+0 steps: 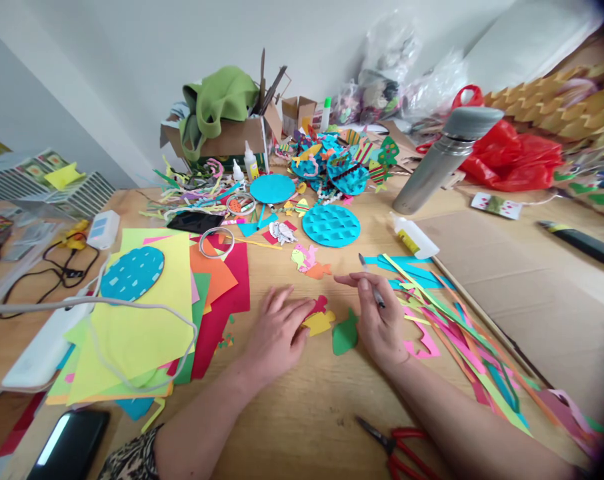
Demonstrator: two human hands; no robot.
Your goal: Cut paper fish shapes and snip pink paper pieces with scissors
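Observation:
My left hand [278, 325] lies flat on the wooden table [302, 407], fingers spread, its fingertips resting on a yellow paper fish [320, 323] with a red cut-out [319, 305] just behind it. My right hand [377, 317] is closed around a thin pen or craft knife [371, 280] whose tip points away from me. A green paper fish [345, 333] lies between the two hands, beside my right palm. More small paper fish [309, 260] lie a little farther off.
A stack of coloured paper [142, 313] lies at left, strips of cut paper [447, 320] at right. Red scissors [397, 443] rest near the front edge. Blue paper discs [331, 225], a glue bottle [413, 235], a metal flask [445, 160], cardboard [522, 287] and a phone [69, 443] surround the hands.

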